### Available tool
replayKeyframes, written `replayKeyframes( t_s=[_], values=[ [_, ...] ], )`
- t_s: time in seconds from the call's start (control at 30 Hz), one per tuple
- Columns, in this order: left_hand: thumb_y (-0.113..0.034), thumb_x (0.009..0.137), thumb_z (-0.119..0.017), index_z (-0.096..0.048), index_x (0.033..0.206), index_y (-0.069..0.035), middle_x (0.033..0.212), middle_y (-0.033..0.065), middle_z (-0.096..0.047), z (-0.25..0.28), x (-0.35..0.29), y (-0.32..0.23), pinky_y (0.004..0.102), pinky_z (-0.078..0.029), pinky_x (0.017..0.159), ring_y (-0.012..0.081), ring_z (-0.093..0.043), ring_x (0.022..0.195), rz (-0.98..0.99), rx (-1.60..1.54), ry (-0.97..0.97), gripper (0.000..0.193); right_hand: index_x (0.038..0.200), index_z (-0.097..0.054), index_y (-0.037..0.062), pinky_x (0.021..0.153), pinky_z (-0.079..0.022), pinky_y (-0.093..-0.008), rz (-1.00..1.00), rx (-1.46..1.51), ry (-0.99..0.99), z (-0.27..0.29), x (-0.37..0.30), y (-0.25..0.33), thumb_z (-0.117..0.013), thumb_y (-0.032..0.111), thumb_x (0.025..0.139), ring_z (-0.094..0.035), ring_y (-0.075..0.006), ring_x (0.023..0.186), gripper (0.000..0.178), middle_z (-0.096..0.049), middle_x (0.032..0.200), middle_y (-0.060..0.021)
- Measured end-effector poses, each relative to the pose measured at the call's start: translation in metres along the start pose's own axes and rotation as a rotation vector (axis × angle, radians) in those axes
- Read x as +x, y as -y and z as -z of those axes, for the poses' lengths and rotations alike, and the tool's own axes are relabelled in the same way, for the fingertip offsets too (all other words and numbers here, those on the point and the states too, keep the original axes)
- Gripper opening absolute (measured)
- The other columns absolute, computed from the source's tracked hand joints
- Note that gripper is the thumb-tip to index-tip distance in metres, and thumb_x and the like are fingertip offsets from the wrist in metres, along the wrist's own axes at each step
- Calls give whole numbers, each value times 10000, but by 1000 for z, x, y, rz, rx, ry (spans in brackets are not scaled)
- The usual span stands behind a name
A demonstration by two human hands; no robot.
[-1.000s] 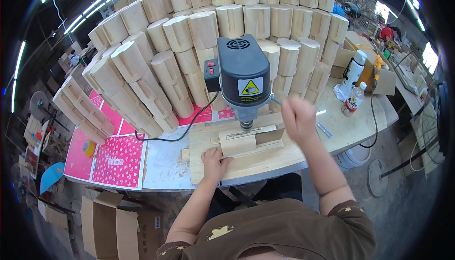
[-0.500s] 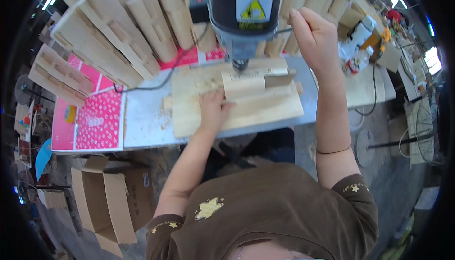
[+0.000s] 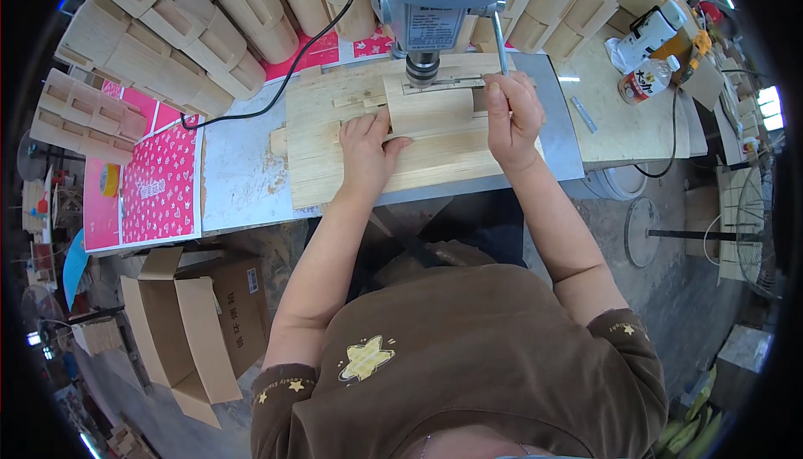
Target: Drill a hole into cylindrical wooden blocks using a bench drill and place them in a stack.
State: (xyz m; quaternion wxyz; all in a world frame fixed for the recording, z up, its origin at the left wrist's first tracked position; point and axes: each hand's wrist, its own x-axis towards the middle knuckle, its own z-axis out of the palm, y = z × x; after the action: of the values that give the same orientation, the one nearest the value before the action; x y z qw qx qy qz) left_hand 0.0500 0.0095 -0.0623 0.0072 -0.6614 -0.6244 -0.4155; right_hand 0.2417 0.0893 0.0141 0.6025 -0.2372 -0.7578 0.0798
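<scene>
A bench drill press [image 3: 435,15] stands over the table, its chuck [image 3: 422,68] right above a pale, curved wooden block [image 3: 431,110] with a slot along its top. My right hand [image 3: 513,116] is closed around the metal lever [image 3: 501,41] on the right of the drill. Beneath the block lies a flat wooden board [image 3: 335,166]. My left hand [image 3: 370,148] rests on that board at the block's left end, fingers stretched out and thumb spread along the block's near edge. The drill's tip is hidden, so I cannot tell whether it is in the slot.
Wooden cylinders with cut recesses [image 3: 226,7] crowd the back of the table. A black cable [image 3: 293,95] loops at left, near yellow tape [image 3: 109,179]. At right are a plastic bottle [image 3: 646,81] and a blue-white strip [image 3: 584,114]. An open cardboard box [image 3: 205,333] stands on the floor.
My right hand has come down from its raised position, pulling the lever down beside the block. My left hand stays at the block's left end. The whole view has shifted slightly.
</scene>
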Motion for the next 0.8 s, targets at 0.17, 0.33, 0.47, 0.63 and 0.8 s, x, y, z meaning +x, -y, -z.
replayKeyframes(
  t_s=[0.17,0.33,0.47,0.63,0.8],
  values=[
    [-220,615,-774,-611,1076,-29,796,47,-570,0,0,2,389,-355,830,252,-523,831,32,21,2,525,851,-616,-12,562,-360,-236,77,-69,-49,24,64,32,-548,45,871,-474,-146,600,91,-506,662,-43],
    [-182,610,-796,-639,1043,-29,795,73,-555,11,7,-4,345,-418,719,235,-533,730,142,-57,49,486,925,-623,-9,667,-451,-298,-157,-261,94,3,178,12,-489,284,934,-595,-184,746,322,-623,796,-133],
    [-201,588,-814,-638,1004,-51,832,40,-558,0,16,-11,350,-374,798,191,-553,783,285,-239,61,475,936,-603,-10,657,-447,-297,-236,-226,93,-3,190,-6,-488,256,935,-588,-179,731,290,-602,751,-128],
    [-252,588,-814,-627,998,-87,867,13,-552,0,15,-7,371,-287,923,178,-567,827,355,-304,61,480,1047,-607,31,706,-447,-335,-370,-160,193,13,95,-21,-470,209,944,-594,-221,767,247,-637,827,-92],
    [-84,588,-807,-630,904,-3,993,89,-538,29,17,-8,307,-466,799,219,-554,912,258,-445,9,371,1007,-573,64,770,-423,-410,-210,-362,706,30,6,-37,-621,268,828,-546,-318,862,276,-588,837,-111]
  ],
)
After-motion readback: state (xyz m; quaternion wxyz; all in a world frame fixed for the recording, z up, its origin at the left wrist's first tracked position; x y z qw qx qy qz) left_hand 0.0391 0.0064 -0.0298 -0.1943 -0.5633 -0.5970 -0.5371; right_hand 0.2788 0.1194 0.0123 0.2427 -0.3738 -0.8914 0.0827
